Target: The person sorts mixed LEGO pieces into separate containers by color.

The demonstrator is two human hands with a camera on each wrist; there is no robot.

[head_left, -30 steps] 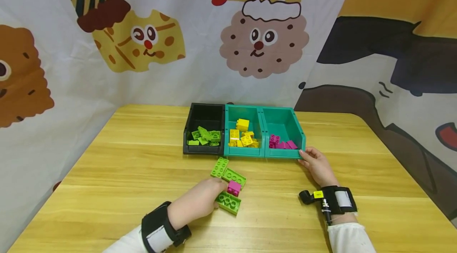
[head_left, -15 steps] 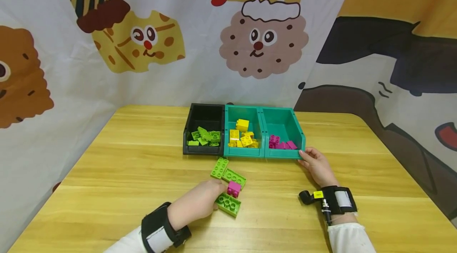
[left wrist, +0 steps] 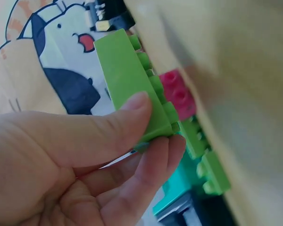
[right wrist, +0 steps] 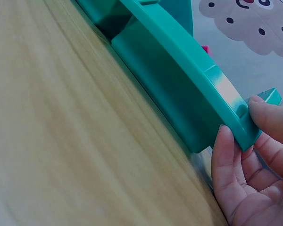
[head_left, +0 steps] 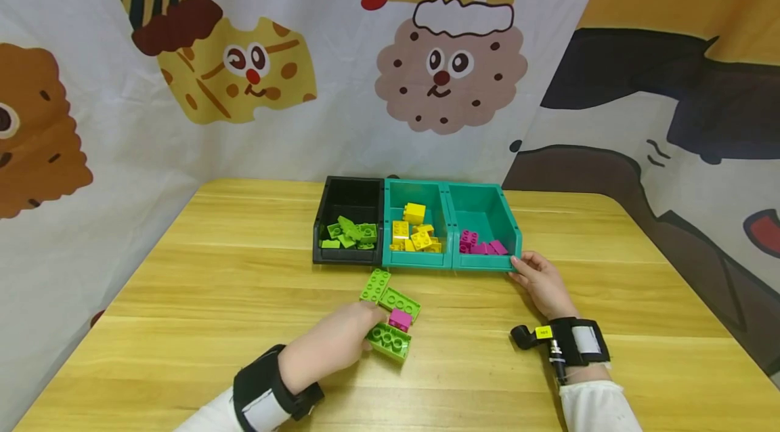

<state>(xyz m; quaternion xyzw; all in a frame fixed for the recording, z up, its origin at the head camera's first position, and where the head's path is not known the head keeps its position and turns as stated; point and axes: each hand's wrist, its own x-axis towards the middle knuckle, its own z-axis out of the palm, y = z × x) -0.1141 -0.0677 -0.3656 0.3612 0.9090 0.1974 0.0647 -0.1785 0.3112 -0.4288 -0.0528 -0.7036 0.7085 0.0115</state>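
Between thumb and fingers, my left hand (head_left: 341,337) pinches one end of a green toy brick (left wrist: 127,80), its hollow underside up in the head view. The left wrist view has this brick lifted off the table. Just behind it sits a magenta brick (head_left: 400,319). Two more green bricks lie beyond, one studs up (head_left: 374,284) and one hollow side up (head_left: 401,303). Over at the right, my right hand (head_left: 544,286) grips the front corner of the right teal bin (right wrist: 188,70), thumb on top and fingers under the rim.
Three bins stand side by side at the back: a black bin (head_left: 319,232) with green bricks, a middle teal bin (head_left: 420,259) with yellow bricks, and the right teal one with magenta bricks. A printed cloth (head_left: 341,134) hangs behind the wooden table (head_left: 213,269).
The left hand has drawn slightly left, and the green brick in it has risen a little, covering the lower part of the magenta brick. My right hand stays at the bin corner.
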